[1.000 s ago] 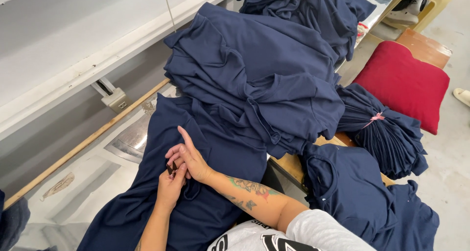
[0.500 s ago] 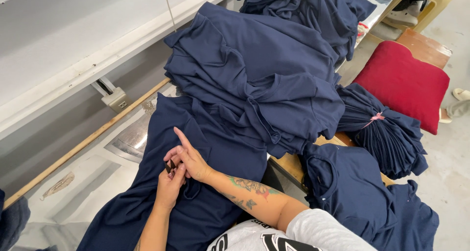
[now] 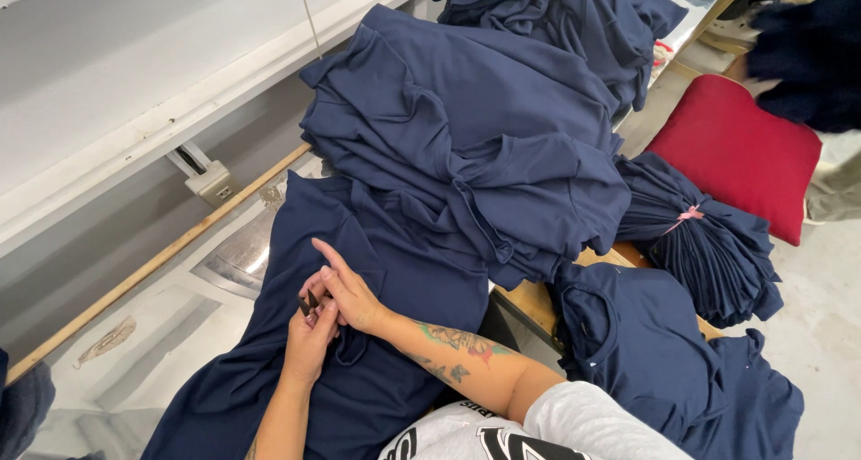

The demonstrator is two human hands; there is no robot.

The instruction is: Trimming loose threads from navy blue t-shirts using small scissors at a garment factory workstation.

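Meeting over the navy garment (image 3: 359, 370): left hand (image 3: 309, 339) pinches a small dark tool (image 3: 308, 304), possibly snips; right hand (image 3: 350, 294) presses cloth, forefinger out. Garment's long axis runs away toward the stacked pile (image 3: 466, 146).

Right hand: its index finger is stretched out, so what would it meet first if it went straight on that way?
Probably only the navy garment under the right hand; further up-left lies the shiny metal plate, though depth is unclear.
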